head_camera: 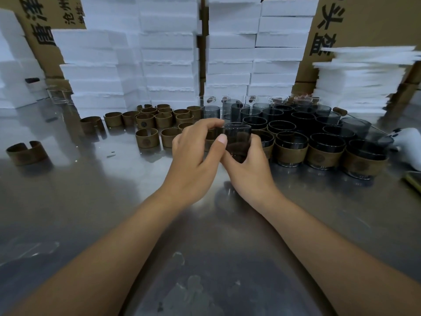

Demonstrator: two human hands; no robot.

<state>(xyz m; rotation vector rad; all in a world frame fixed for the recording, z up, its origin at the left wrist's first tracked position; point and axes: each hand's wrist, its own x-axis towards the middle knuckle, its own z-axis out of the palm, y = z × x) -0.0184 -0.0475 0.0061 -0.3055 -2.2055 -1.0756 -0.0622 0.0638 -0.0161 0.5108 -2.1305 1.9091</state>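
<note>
Two hands are meeting around one dark glass (238, 139) near the middle of the steel surface (91, 201). The right hand (249, 166) is cupping the lower part of the glass from the near right side, its fingers curling round the base. The left hand (196, 151) is working on the left side. Its thumb is pressing against the wall of the glass, and its curled fingers are reaching over to the far left part of the rim. Both hands are therefore grasping the glass. It is standing upright between them. I cannot tell whether its base is touching the surface, because the right hand is covering it. Its lower half is looking brownish, but I cannot tell whether a band is sitting on it.

Just to the right, banded glasses (290, 153) are standing packed in rows, each wearing a brown wrap round its lower part. Farther back, bare glasses (211, 112) are standing in a group. To the left and beyond the hands, loose brown bands (147, 138) are sitting on the surface as open rings, and a lone band (26, 153) is lying well apart at the left edge. Behind everything, foam boxes (168, 55) are standing in tall white stacks, with cardboard cartons (369, 21) behind them. Foam sheets (360, 85) are lying in a pile at the far right, and a white object (409, 142) is showing at the right edge.
</note>
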